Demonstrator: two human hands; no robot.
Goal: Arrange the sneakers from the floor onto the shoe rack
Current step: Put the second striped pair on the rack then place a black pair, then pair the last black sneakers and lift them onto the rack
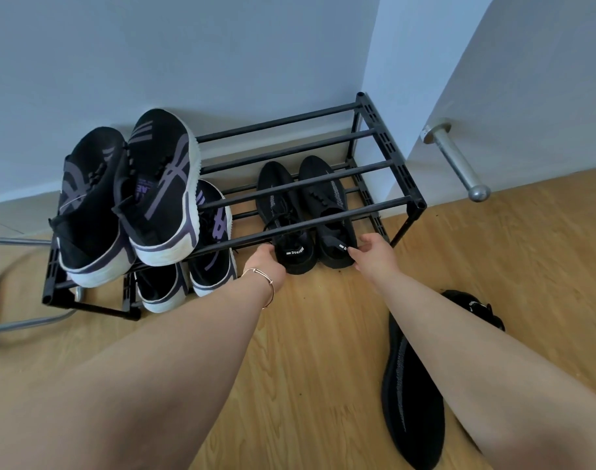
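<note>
Shoe rack (384,164): top tier carries one purple-striped pair (126,198); lower tier carries a second striped pair and the black pair (303,215). Left hand (266,262) and right hand (374,252) loosely grip the black heels. One black sneaker (412,395) lies on the floor before the rack, unplaced.

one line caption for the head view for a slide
Both hands, left hand and right hand, set a black knit pair on the shoe rack lower tier; another black sneaker waits on the floor.
</note>
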